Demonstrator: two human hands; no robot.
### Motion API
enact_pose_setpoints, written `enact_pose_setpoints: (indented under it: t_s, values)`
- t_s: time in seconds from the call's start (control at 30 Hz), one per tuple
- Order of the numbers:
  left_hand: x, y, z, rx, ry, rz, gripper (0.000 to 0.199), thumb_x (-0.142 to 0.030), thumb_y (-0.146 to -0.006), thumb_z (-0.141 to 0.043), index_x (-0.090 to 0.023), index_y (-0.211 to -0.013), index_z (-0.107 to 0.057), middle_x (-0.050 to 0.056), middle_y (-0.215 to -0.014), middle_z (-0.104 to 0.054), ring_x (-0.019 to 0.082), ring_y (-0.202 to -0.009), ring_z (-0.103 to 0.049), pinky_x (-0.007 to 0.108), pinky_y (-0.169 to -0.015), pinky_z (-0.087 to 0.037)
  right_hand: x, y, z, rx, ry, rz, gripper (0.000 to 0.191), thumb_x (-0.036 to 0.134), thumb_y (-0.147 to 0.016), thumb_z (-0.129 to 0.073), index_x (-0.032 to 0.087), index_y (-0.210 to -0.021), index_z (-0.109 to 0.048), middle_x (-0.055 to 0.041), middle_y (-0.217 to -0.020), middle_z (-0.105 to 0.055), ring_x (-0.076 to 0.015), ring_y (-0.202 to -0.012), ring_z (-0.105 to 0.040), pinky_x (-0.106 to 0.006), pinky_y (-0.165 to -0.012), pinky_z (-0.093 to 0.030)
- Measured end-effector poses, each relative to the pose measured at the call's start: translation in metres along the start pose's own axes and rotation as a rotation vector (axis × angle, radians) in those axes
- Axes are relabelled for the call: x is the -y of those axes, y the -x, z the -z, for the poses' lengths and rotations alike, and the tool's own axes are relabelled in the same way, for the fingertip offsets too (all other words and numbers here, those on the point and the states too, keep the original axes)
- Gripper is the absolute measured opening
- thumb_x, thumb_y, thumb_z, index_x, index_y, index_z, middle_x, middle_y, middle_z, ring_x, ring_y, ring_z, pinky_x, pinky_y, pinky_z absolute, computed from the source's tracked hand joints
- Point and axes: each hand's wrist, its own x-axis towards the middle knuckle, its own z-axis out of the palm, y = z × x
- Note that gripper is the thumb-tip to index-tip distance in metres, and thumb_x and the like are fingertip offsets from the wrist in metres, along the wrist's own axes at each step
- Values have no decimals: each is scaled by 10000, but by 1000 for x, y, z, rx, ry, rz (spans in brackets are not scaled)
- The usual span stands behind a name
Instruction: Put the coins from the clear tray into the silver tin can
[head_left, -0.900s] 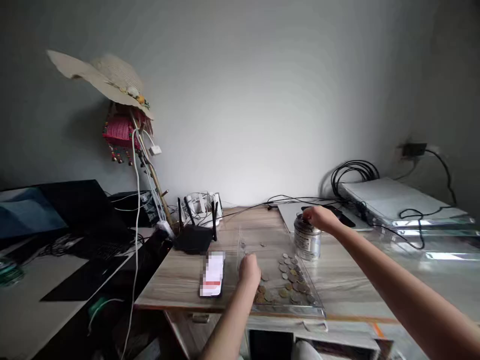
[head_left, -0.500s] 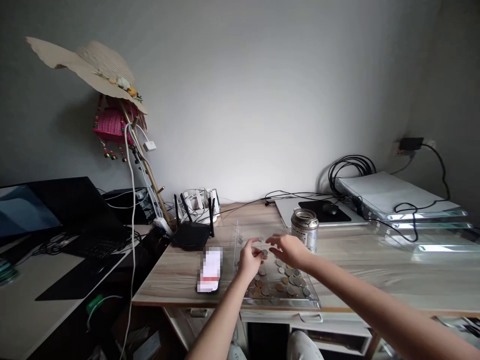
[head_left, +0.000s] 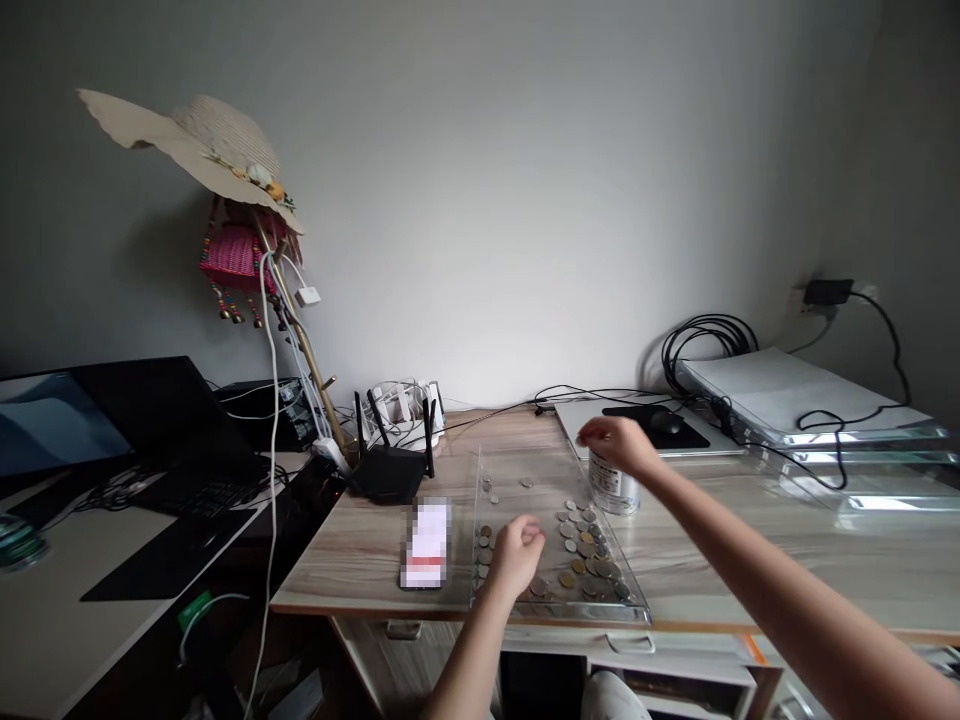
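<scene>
A clear plastic tray [head_left: 540, 470] lies on the wooden desk, with several silver and gold coins [head_left: 590, 566] spread at its right and more along its left edge. Low over the middle of the tray is my left hand [head_left: 519, 550], its fingers curled together; whatever they hold, if anything, is hidden. My right hand [head_left: 616, 440] is above the mouth of a metal can [head_left: 616, 490] beside the tray, fingertips pinched and pointing left. What lies between those fingertips is too small to make out. The hand covers the can's opening.
Left of the tray lies a phone [head_left: 425, 545], with a black router [head_left: 388, 473] behind it. At the back right are a mouse [head_left: 665, 422] on a black pad, coiled black cables [head_left: 709, 340] and stacked clear trays [head_left: 802, 395]. A straw hat [head_left: 225, 140] hangs at the left.
My right hand has moved right from over the tray to above the can. My left hand has come down toward the near side, its fingers more curled. The camera view has shifted slightly.
</scene>
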Motion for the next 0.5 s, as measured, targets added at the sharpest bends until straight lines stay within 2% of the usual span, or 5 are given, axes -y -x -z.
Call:
enact_pose_setpoints:
  t_s: [0.1, 0.17, 0.3, 0.5]
  values:
    - [-9, 11, -1, -7, -298, -74, 324, -211, -812, -498, -130, -1104, -613, 117, -1083, -634, 205, -1000, -585, 300, -888, -435, -32, -26, 33, 16, 136, -178, 154, 271, -681, -610, 219, -768, -726, -18, -795, -723, -167, -767, -642, -218, -632, -448]
    - [-15, 17, -1, 1, -433, -103, 347, -222, -821, -477, -134, -1131, -606, 122, -1114, -614, 228, -1054, -553, 317, -917, -411, -41, -33, 43, 79, 244, -222, 162, 258, -666, -604, 228, -764, -730, -19, -822, -723, -173, -788, -641, -218, -603, -435]
    - [-20, 20, 0, 29, -536, -101, 351, -230, -830, -459, -131, -1132, -609, 121, -1107, -611, 227, -1061, -539, 305, -927, -392, -36, -36, 41, 159, 401, -182, 211, 205, -651, -571, 237, -784, -731, -19, -849, -719, -171, -784, -636, -221, -577, -413]
    - [-20, 17, 2, 66, -588, -74, 346, -255, -841, -463, -149, -1137, -608, 109, -1110, -621, 217, -1056, -542, 291, -914, -393, -36, -40, 41, 252, 450, -152, 227, 191, -657, -556, 246, -783, -737, -19, -846, -716, -170, -779, -633, -220, -569, -401]
